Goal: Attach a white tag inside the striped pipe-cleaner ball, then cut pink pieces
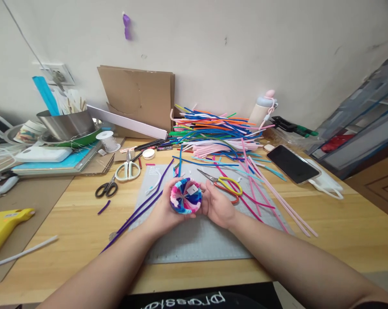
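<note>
Between my two hands is a small round cup-shaped piece made of pipe cleaners [177, 206], in blue, pink, white and purple. Its hollow faces up at me, and a small white square piece shows inside. My left hand [164, 214] wraps the left side and underside. On the right side, the fingers of my right hand [218, 206] curl against the rim; some fingertips are hidden behind it. Scissors with yellow and orange handles [230, 185] lie just beyond my right hand. Purple pipe cleaners [132, 221] lie left of my left hand, partly on the grey cutting mat [200, 244].
Pipe cleaners [213, 128] are heaped by the wall, with cardboard sheets [135, 94] beside them. White-handled scissors [128, 169] and black-handled scissors [106, 189] lie left. A yellow glue gun [7, 225] is far left. A phone [293, 164] and a bottle [262, 109] stand right.
</note>
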A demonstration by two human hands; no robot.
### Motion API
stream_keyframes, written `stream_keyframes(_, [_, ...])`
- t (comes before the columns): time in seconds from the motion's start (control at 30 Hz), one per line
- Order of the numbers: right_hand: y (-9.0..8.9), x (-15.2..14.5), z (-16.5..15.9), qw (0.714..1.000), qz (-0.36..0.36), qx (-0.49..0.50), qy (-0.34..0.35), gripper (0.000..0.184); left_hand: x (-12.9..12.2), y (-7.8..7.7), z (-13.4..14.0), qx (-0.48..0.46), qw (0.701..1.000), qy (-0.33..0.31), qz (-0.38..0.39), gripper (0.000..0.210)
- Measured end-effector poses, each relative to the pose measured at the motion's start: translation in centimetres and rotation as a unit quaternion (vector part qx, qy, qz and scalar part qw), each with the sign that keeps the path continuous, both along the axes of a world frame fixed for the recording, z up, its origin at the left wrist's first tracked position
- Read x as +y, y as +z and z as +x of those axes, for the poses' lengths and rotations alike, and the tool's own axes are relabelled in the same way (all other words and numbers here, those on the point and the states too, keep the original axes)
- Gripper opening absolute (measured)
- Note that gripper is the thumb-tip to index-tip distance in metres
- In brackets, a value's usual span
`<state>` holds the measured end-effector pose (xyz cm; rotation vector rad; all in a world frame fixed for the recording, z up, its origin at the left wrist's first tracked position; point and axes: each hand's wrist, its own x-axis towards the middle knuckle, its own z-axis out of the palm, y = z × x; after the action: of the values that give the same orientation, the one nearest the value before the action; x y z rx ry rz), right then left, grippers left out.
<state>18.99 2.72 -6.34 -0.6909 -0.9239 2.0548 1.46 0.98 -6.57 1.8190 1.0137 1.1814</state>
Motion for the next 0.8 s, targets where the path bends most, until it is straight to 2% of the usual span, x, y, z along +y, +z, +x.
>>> stream_keyframes(0.07, [-0.2,0.0,0.2,0.997,0.056,-0.028,-0.053,0.032,0.0,0.1,-0.1,0.027,0.999,0.019,0.031,0.084])
stream_keyframes(0.13, [-0.3,0.0,0.5,0.974,0.157,-0.1,-0.13,0.023,0.0,0.2,-0.2,0.052,0.997,0.029,0.054,0.079])
stream_keyframes(0.2, [-0.1,0.0,0.9,0.916,0.292,-0.205,-0.181,0.015,0.0,0.4,-0.4,0.079,0.993,0.037,0.073,0.076])
stream_keyframes(0.3, [0.5,0.1,1.5,0.803,0.468,-0.337,-0.148,0.009,-0.1,0.6,-0.5,0.107,0.989,0.047,0.091,0.072])
stream_keyframes(0.33, [0.7,0.1,1.6,0.776,0.5,-0.365,-0.123,0.012,-0.1,0.7,-0.5,0.111,0.988,0.048,0.093,0.071])
stream_keyframes(0.4, [1.0,0.0,1.7,0.744,0.526,-0.403,-0.089,0.017,-0.2,0.8,-0.5,0.117,0.988,0.041,0.096,0.069])
stream_keyframes(0.53, [0.8,-0.3,1.3,0.727,0.517,-0.45,-0.047,0.015,-0.2,0.9,-0.3,0.116,0.989,0.003,0.096,0.064])
stream_keyframes(0.73, [0.1,-0.5,1.1,0.743,0.47,-0.474,-0.045,0.012,-0.2,0.7,-0.1,0.156,0.98,-0.011,0.123,0.06])
stream_keyframes(0.8, [0.1,-0.6,1.0,0.754,0.464,-0.464,-0.048,0.012,-0.1,0.6,0.0,0.146,0.983,-0.015,0.109,0.06])
